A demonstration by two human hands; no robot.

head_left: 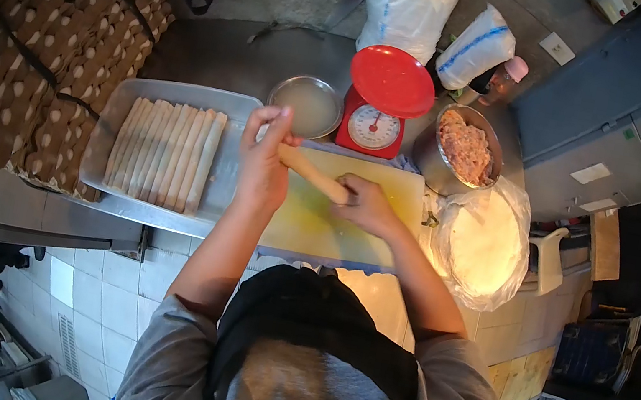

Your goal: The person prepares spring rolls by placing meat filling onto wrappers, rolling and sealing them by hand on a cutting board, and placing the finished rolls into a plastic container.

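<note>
A long, pale uncooked spring roll (313, 175) is held in the air over the cutting board (291, 225), slanting down to the right. My left hand (266, 161) has its left end, with some fingers raised. Closed around the right end is my right hand (370, 208). To the left, a plastic tub (240, 114) holds several finished rolls (167, 153) lined up side by side. Behind my left hand stands a metal bowl (311, 105) of cloudy liquid. On the right are a pot of ground filling (467, 146) and a stack of round wrappers (485, 240) in clear plastic.
A red kitchen scale (373, 128) stands behind the board. White sacks (407, 11) and a pink-capped bottle (509, 75) are at the back. Tied egg trays (47, 61) are piled at the left, and a grey cabinet (613, 122) is at the right.
</note>
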